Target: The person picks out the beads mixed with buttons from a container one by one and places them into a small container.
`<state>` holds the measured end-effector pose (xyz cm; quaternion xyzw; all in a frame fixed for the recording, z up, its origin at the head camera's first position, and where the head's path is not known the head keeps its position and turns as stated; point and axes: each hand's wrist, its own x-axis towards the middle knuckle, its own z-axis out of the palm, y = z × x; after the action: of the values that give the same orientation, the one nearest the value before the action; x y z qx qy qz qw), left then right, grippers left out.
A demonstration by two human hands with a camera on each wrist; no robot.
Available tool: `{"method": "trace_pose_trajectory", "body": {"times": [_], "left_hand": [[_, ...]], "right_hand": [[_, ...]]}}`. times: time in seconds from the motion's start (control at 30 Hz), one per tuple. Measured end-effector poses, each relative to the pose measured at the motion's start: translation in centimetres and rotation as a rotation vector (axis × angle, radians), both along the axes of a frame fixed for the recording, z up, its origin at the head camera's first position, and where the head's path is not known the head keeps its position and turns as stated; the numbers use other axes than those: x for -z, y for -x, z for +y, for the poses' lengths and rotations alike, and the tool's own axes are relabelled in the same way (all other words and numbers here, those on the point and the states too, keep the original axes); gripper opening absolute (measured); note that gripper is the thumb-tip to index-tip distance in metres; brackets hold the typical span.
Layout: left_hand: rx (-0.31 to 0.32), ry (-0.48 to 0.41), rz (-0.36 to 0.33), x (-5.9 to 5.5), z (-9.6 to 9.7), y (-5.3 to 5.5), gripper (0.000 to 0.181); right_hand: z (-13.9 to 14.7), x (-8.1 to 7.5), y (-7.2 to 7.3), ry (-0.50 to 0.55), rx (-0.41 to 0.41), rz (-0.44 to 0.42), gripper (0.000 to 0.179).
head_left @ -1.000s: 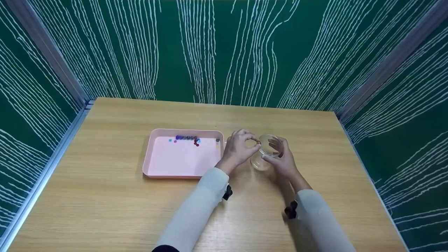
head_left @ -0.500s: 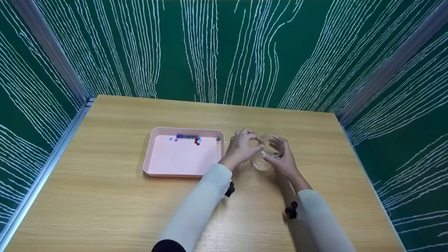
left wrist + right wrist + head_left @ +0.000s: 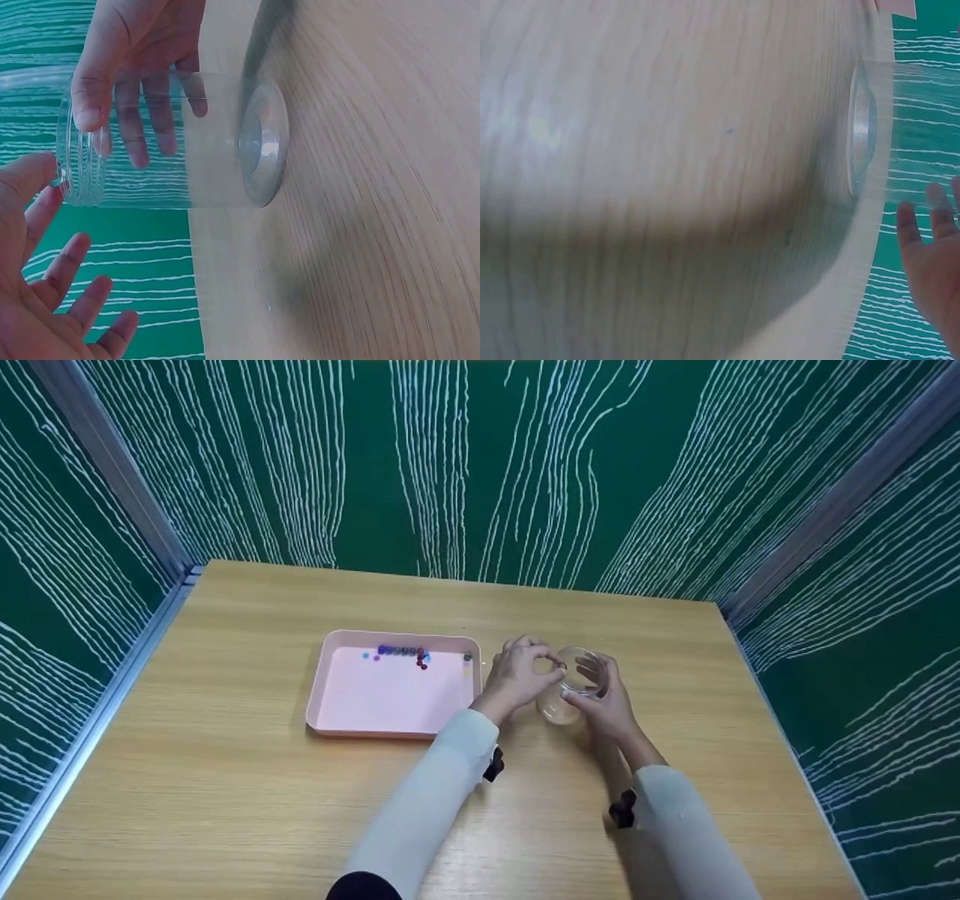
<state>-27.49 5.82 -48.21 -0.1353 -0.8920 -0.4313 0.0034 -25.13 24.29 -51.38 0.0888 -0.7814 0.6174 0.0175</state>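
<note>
A clear screw-neck jar (image 3: pixel 217 176) has its base down at the table and its mouth up. My right hand (image 3: pixel 611 705) grips it near the neck, the thumb in front and the fingers spread round the far side. At the left of the rim, my left hand (image 3: pixel 517 675) pinches a small bead (image 3: pixel 55 182) between thumb and index finger; its other fingers are spread. The bead's colour is hard to tell. In the right wrist view, the jar's lower part (image 3: pixel 861 135) and some fingertips of my right hand show.
Left of my hands lies a pink tray (image 3: pixel 375 705). A row of dark and purple beads (image 3: pixel 397 651) runs along its far side, with red beads (image 3: pixel 421 664) and a few blue, pink and yellow ones nearby. Green walls with white lines surround the wooden table (image 3: pixel 262 810).
My left hand has moved slightly right, bringing the pinched bead to the jar's rim, and has stayed there over the last half second. My right hand holds the jar in the same place.
</note>
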Motion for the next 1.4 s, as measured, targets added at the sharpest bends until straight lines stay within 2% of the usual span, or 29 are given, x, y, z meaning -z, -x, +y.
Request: {"method": "trace_pose_trajectory", "body": {"times": [0.43,0.73,1.0,1.23,1.4], "left_hand": [[-0.011,-0.014,-0.016,0.59,0.03,-0.07,0.019],[-0.013,-0.030,-0.036,0.86,0.04,-0.04,0.020],[-0.020,-0.045,-0.043,0.87,-0.07,-0.08,0.021],[-0.020,-0.049,-0.039,0.75,-0.13,-0.20,0.022],[-0.016,-0.034,-0.031,0.84,-0.03,-0.13,0.023]], "right_hand": [[-0.04,-0.01,-0.14,0.003,0.000,0.022,0.075],[-0.06,0.22,-0.16,0.047,0.011,0.017,0.076],[-0.08,0.07,-0.10,0.002,0.021,-0.003,0.076],[-0.13,0.06,-0.09,0.008,0.024,0.005,0.076],[0.00,-0.03,-0.26,-0.030,0.002,-0.008,0.076]]}}
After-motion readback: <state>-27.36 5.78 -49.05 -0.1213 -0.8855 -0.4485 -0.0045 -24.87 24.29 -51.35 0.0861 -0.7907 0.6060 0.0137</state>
